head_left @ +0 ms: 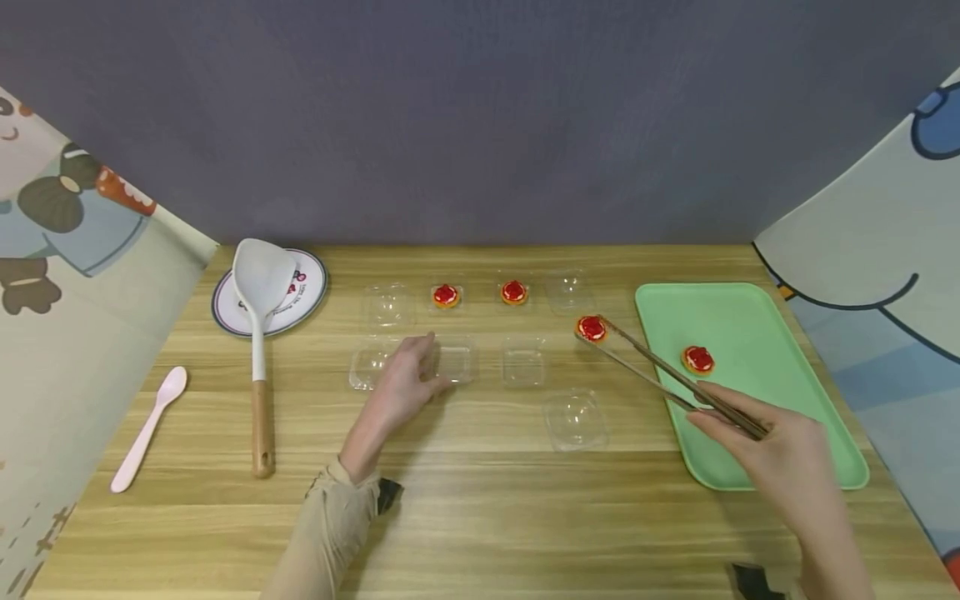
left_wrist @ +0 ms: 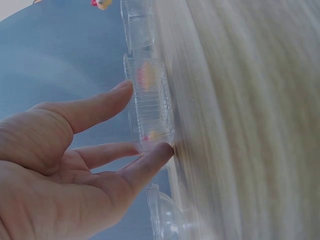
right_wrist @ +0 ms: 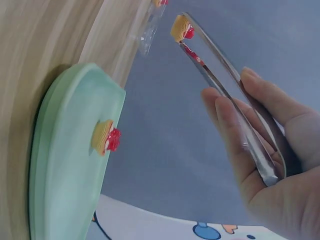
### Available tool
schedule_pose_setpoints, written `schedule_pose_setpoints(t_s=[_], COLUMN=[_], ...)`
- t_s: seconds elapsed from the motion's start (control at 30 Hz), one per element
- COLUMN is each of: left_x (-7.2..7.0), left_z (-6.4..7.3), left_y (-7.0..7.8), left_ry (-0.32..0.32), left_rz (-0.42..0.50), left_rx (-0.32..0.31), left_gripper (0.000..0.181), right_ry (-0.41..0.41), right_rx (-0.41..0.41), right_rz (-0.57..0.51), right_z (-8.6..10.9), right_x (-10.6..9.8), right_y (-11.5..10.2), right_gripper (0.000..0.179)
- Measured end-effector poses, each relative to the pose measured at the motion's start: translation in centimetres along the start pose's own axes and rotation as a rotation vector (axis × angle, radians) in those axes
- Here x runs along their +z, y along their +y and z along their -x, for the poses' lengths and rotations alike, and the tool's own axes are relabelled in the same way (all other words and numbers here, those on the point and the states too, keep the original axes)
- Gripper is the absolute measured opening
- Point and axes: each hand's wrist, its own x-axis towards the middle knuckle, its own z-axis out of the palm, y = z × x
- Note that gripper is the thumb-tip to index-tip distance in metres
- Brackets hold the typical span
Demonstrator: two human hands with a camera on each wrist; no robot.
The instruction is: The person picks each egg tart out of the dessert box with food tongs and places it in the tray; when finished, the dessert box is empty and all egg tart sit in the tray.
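My right hand holds metal tongs, whose tips grip a small tart with a red topping. The tart hangs above the table, left of the green tray. A second tart lies on that tray. My left hand grips the edges of an open clear plastic box between thumb and fingers; its lid half lies partly under the hand. Beside it is another open box with its domed lid. Two tarts sit in the back boxes.
A white spatula with a wooden handle lies across a patterned plate at the back left. Left of it is a pink spoon. Clear domed lids flank the back tarts. A grey wall rises behind the table.
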Motion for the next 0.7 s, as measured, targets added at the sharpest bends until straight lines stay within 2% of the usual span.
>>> schedule_pose_setpoints(t_s=[0.23, 0.3, 0.5, 0.67, 0.7], left_x=[0.0, 0.1, 0.2, 0.1, 0.3], left_z=[-0.1, -0.1, -0.2, 0.0, -0.1], left_y=[0.1, 0.1, -0.1, 0.0, -0.4], left_ry=[0.005, 0.002, -0.001, 0.006, 0.013], left_rz=[-0.014, -0.011, -0.024, -0.028, -0.038], left_rx=[0.000, -0.002, -0.001, 0.006, 0.021], left_gripper=[0.080, 0.080, 0.080, 0.080, 0.080], right_ry=[-0.053, -0.045, 0.057, 0.018, 0.018], right_rx=[0.162, 0.191, 0.203, 0.332, 0.350], right_rz=[-0.026, -0.002, 0.112, 0.134, 0.145], right_z=[0.4, 0.5, 1.0, 1.2, 1.3], right_x=[-1.3, -1.5, -2.1, -2.7, -2.8], right_y=[1.5, 1.9, 2.6, 3.5, 3.8], right_gripper=[0.048, 0.050, 0.047, 0.056, 0.057])
